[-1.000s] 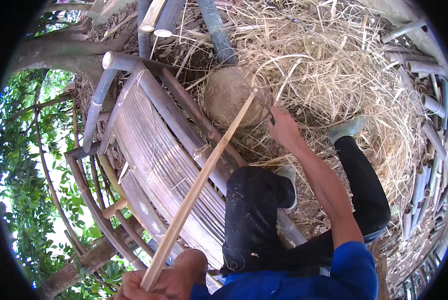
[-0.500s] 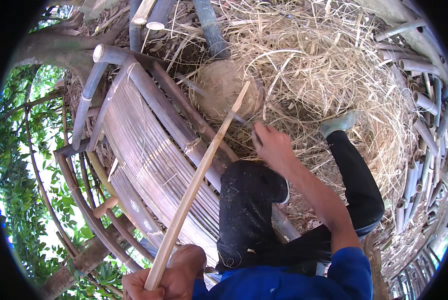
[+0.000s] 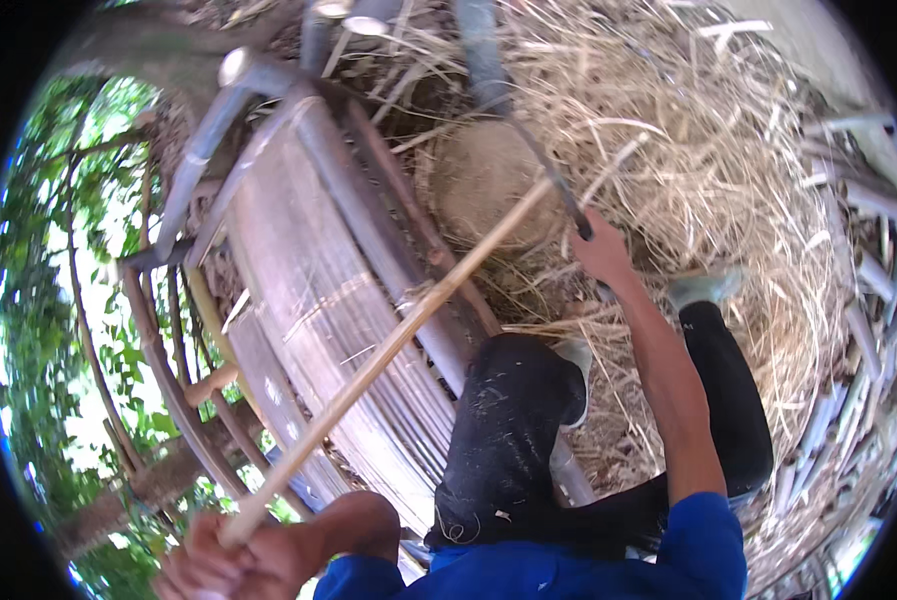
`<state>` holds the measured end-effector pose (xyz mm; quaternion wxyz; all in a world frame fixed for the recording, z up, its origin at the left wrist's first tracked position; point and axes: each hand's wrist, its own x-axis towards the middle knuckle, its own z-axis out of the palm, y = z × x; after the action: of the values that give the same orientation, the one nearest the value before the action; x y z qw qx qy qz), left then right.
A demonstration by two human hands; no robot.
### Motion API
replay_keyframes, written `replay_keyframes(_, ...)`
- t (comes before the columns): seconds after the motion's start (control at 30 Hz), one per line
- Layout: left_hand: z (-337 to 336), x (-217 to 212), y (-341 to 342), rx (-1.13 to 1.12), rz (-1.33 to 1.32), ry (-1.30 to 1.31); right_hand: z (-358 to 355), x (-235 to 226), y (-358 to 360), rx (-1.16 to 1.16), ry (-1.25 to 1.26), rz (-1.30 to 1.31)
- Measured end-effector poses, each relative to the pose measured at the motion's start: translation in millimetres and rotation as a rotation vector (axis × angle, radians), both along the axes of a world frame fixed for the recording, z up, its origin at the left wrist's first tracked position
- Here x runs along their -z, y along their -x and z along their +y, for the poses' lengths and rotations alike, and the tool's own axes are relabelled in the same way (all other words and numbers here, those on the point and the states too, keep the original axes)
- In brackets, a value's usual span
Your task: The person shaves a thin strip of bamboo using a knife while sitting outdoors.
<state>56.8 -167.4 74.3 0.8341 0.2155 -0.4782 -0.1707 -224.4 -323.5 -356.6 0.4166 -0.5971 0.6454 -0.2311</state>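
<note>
A long, pale, slightly blurred strip of split wood or bamboo [image 3: 388, 345] slants from lower left up to the middle. My left hand [image 3: 243, 555] is closed around its near end. My right hand [image 3: 601, 245], arm stretched out, grips the dark handle of a knife [image 3: 548, 165] whose long blade points up and left. The blade crosses close to the strip's far end, above the edge of a round chopping block [image 3: 473, 180]. A short pale piece [image 3: 615, 165] shows just beyond the blade; I cannot tell whether it is joined to the strip.
A slatted bamboo bench [image 3: 308, 270] stands on the left, under the strip. Straw-like shavings [image 3: 688, 200] cover the ground ahead and to the right. My bent legs [image 3: 513, 440] are below. Stacked bamboo poles [image 3: 848, 340] line the right side; leafy greenery [image 3: 58, 300] is at left.
My left hand has moved left, taking the near end of the strip with it. My right hand has moved up and right, and the blade now points more upward. The view has shifted slightly.
</note>
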Motion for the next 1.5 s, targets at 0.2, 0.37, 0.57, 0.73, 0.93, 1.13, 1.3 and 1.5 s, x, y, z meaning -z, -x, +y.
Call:
replay_keyframes(0.2, 29, 37, -89, -0.193, 0.267, -0.296, 17, -107, -4, 0.416, -0.299, -0.646)
replay_keyframes(0.37, 85, 99, -116, -0.462, 0.567, -0.499, 33, -152, 11, 0.628, -0.079, -0.782)
replay_keyframes(0.57, 176, 148, -113, -0.813, 0.041, -1.093, 34, -187, 49, 0.559, 0.194, -0.747)
replay_keyframes(0.73, 208, 96, -125, -1.098, -0.778, -0.83, 52, -224, 71, 0.572, 0.213, -0.646)
replay_keyframes(0.93, 175, 36, -201, -0.861, -1.538, -0.685, 63, -229, 89, 0.622, 0.233, -0.712)
replay_keyframes(1.13, 170, 80, -164, -0.367, -1.667, -0.719, 63, -231, 116, 0.639, 0.347, -0.679)
replay_keyframes(1.3, 168, 56, -88, -0.284, -1.627, -0.774, 63, -241, 130, 0.609, 0.289, -0.673)
replay_keyframes(1.5, 232, 62, -91, -0.299, -1.171, -1.111, 69, -229, 115, 0.529, 0.251, -0.481)
